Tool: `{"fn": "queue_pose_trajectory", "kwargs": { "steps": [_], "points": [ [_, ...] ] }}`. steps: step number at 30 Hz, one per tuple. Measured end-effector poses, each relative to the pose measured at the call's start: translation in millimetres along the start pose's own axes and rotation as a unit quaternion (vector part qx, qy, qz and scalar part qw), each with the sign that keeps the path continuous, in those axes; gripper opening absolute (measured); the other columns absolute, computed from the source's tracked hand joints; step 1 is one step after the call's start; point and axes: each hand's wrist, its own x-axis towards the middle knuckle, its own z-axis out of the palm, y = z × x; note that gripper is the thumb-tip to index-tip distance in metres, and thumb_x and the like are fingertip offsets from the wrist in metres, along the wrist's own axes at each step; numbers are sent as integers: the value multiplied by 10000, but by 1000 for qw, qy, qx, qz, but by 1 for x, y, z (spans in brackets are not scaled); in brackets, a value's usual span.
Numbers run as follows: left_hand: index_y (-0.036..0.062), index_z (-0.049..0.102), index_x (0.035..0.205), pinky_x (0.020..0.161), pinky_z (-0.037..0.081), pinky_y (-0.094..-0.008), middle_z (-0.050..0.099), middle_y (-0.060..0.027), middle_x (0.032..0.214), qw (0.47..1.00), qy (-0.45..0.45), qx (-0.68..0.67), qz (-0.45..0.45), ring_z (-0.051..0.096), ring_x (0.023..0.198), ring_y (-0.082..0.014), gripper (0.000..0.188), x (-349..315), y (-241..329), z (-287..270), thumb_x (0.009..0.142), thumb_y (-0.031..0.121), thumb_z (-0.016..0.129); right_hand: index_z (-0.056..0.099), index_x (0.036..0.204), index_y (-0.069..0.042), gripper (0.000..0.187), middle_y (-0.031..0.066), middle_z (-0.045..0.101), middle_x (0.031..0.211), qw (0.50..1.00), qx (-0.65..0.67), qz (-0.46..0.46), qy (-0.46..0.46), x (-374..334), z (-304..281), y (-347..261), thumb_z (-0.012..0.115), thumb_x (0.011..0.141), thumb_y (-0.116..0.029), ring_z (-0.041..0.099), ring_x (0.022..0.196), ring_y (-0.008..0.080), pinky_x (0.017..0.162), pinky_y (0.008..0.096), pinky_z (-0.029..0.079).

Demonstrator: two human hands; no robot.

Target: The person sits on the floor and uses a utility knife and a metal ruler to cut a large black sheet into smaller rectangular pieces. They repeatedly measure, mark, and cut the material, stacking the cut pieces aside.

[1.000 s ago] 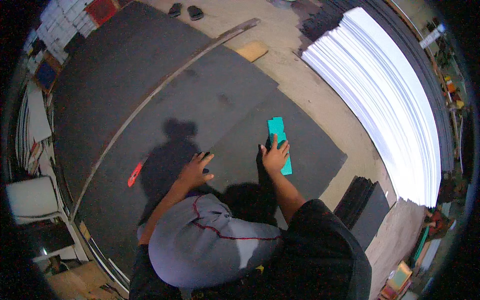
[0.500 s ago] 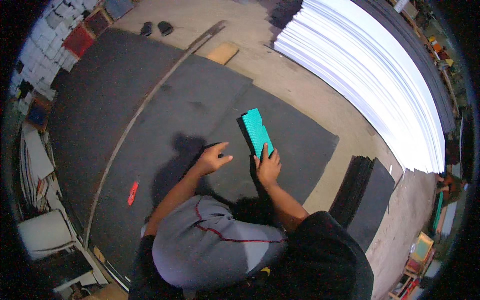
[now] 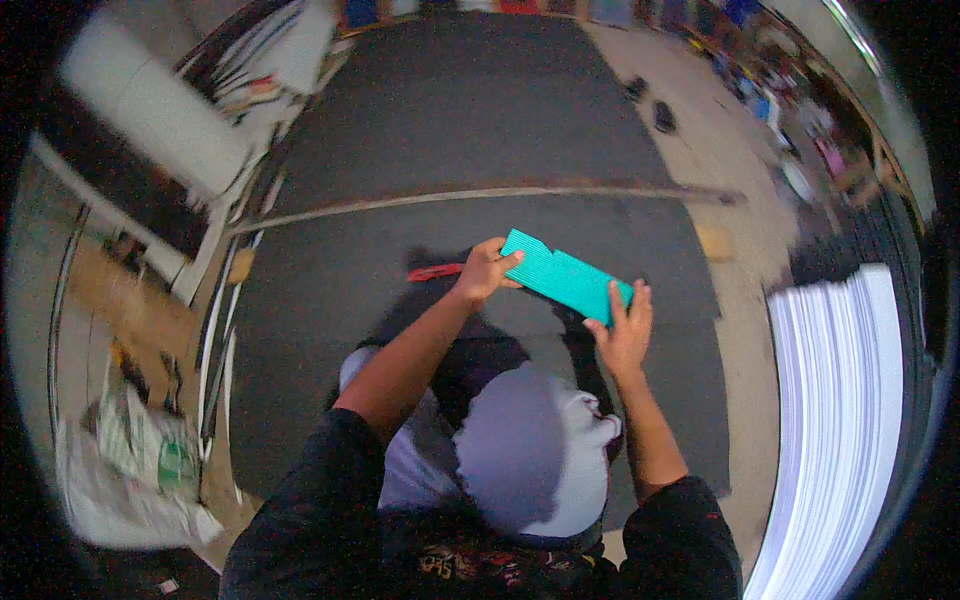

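A flat teal rectangular piece (image 3: 560, 276) with a notched corner is held up above large dark grey sheets (image 3: 480, 130) spread on the floor. My left hand (image 3: 484, 272) grips its left end. My right hand (image 3: 622, 330) grips its right end from below. A small red tool (image 3: 432, 271) lies on the dark sheet just left of my left hand. A long thin strip (image 3: 500, 193) runs across the sheets beyond the teal piece.
A tall stack of white sheets (image 3: 840, 430) stands at the right. A pair of dark sandals (image 3: 650, 102) lies on the bare floor at the upper right, near a small tan board (image 3: 716, 242). White panels and clutter (image 3: 150, 130) line the left side.
The view has swung round sharply. The teal piece, pressed on the dark sheet by my right hand before, is now lifted and held by both hands. My left hand has come onto it.
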Motion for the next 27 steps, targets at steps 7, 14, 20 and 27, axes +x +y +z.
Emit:
{"fn": "queue_pose_trajectory", "kwargs": {
  "steps": [7, 14, 20, 27],
  "points": [
    [-30, 520, 1351, 833, 647, -443, 640, -143, 1193, 953, 252, -160, 45, 708, 966, -273, 420, -128, 28, -152, 1017, 176, 669, 532, 1499, -101, 808, 233, 511, 1430, 962, 261, -42, -69, 158, 77, -147, 875, 800, -317, 504, 1339, 407, 1103, 491, 429],
    [14, 539, 1338, 754, 621, -397, 660, -102, 1153, 868, 468, -147, 75, 698, 978, -229, 382, -165, -15, -219, 1006, 142, 676, 557, 1470, -90, 783, 255, 516, 1425, 920, 301, -204, -146, 229, 162, -275, 884, 789, -295, 524, 1322, 410, 1090, 471, 450],
    [27, 493, 1456, 828, 575, -387, 655, -127, 1218, 758, 637, -124, 68, 670, 1085, -230, 525, -212, -26, -294, 1002, 196, 697, 534, 1491, -89, 831, 277, 474, 1484, 869, 340, -274, -233, 236, 246, -419, 868, 800, -408, 489, 1357, 445, 1123, 495, 426],
    [-40, 316, 1586, 1090, 444, -395, 573, -216, 1440, 648, 761, 14, 24, 585, 1280, -302, 712, -228, -67, -385, 1031, 244, 661, 491, 1529, -101, 903, 295, 394, 1559, 825, 337, -283, -354, 211, 342, -537, 837, 804, -514, 381, 1452, 461, 1167, 527, 381]
  ]
}}
